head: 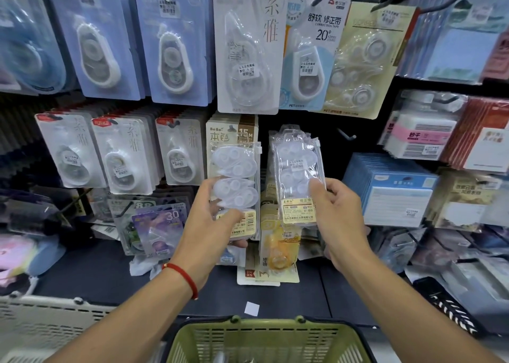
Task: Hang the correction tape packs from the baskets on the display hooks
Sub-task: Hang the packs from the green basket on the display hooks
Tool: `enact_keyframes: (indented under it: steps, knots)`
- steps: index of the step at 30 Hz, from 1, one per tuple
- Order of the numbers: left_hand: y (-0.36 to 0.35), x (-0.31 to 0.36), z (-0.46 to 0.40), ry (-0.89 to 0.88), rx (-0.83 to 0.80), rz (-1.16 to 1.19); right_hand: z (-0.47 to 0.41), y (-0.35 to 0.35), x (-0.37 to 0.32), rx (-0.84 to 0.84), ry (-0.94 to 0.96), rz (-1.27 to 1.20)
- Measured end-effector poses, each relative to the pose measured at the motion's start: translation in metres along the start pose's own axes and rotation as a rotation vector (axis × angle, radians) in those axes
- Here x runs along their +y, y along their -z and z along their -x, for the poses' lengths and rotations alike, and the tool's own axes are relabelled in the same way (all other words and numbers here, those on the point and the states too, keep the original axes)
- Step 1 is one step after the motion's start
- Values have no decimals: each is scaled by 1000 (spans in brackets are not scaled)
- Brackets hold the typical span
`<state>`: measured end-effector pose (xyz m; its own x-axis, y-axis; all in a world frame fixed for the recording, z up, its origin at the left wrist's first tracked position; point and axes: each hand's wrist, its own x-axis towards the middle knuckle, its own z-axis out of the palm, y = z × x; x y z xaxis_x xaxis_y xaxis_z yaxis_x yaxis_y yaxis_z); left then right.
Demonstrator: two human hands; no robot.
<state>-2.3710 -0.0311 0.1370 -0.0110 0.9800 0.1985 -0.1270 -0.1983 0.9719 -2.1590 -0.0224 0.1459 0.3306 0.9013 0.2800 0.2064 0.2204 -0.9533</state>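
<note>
My left hand (pixel 212 219) grips a clear bag of white correction tapes (pixel 237 175) by its lower end, held upright in front of the display. My right hand (pixel 338 214) holds a second clear correction tape pack (pixel 297 169) by its lower right edge, its top up near a hanging pack of the same kind. A bare hook (pixel 347 136) sticks out of the dark panel just right of that pack. A green basket (pixel 264 340) stands below, between my forearms.
Rows of carded correction tapes (pixel 248 45) hang above and to the left. Sticky note packs (pixel 391 189) fill the hooks on the right. A white basket (pixel 41 324) is at the lower left. More packs (pixel 275 252) lean on the dark shelf below.
</note>
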Motion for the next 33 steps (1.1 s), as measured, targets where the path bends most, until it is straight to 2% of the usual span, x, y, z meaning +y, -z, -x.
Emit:
enact_keyframes:
  steps: [5,7,10,12,16,19,33]
  knots:
    - [-2,1,3,21,-27,29,-3,2,10,-7,-142,359]
    - [-4,1,4,41,-60,38,5,0,9,-82,-116,329]
    - [-10,-2,6,59,-135,42,21,-12,0,-319,-69,179]
    - [-14,-3,9,69,-179,27,27,-20,-4,-364,-23,118]
    - [-19,-2,12,110,-145,71,31,-22,-8,-196,19,7]
    - [-17,-1,12,73,-178,47,29,-18,-14,-99,18,-41]
    - [-28,3,12,33,-184,127,14,-7,-12,-58,-91,-159]
